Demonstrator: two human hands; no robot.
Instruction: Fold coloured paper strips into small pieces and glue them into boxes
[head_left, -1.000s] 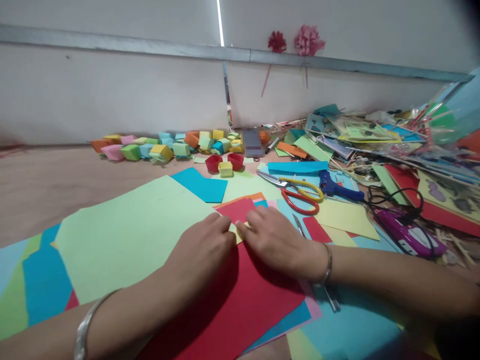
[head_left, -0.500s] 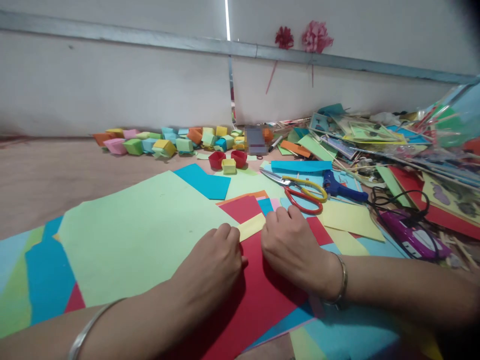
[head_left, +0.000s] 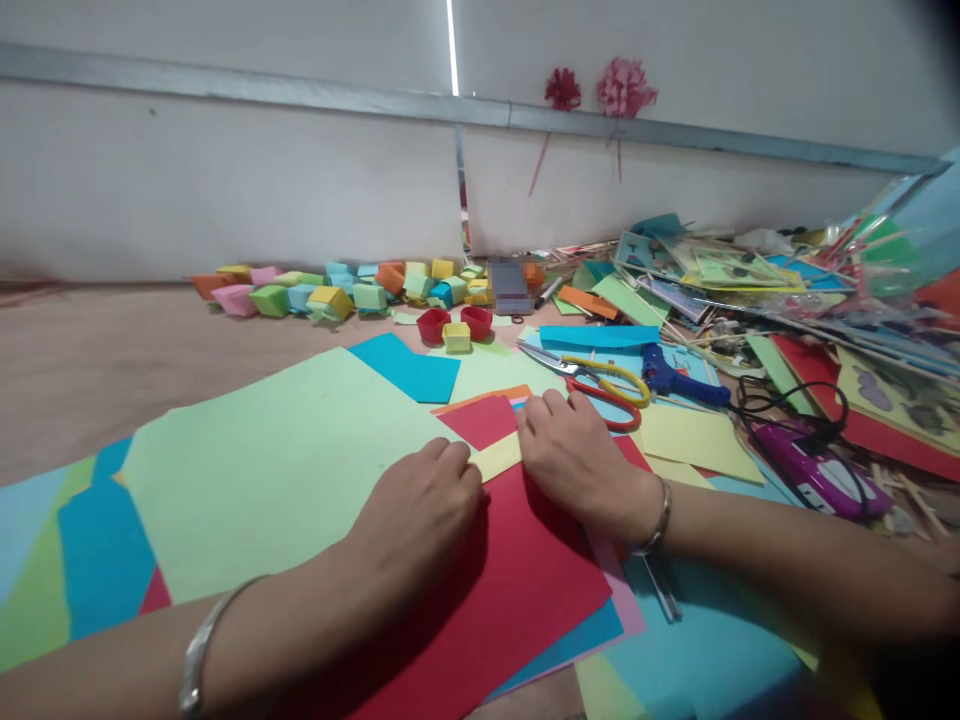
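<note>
Between my two hands a narrow pale yellow paper strip [head_left: 498, 459] stretches just over a red paper sheet [head_left: 517, 570]. My left hand [head_left: 431, 495], fingers curled, grips the strip's left end. At its other end my right hand [head_left: 566, 445] is closed on it too; the fingertips of both hands are hidden. A large light green sheet [head_left: 277, 470] lies to the left of my left hand. Scissors [head_left: 600, 380] with yellow and red handles rest just beyond my right hand.
Several folded paper boxes [head_left: 330, 302] line the wall. Two red boxes and a small yellow box [head_left: 457, 337] stand nearer. To the right are a blue glue gun [head_left: 682, 382], a purple device [head_left: 814, 470] with a black cable, and a pile of craft scraps [head_left: 720, 270].
Both hands have shifted slightly, with the strip still between them. My right forearm has moved up, uncovering a thin shiny rod below the wrist. The view has tilted a little.
</note>
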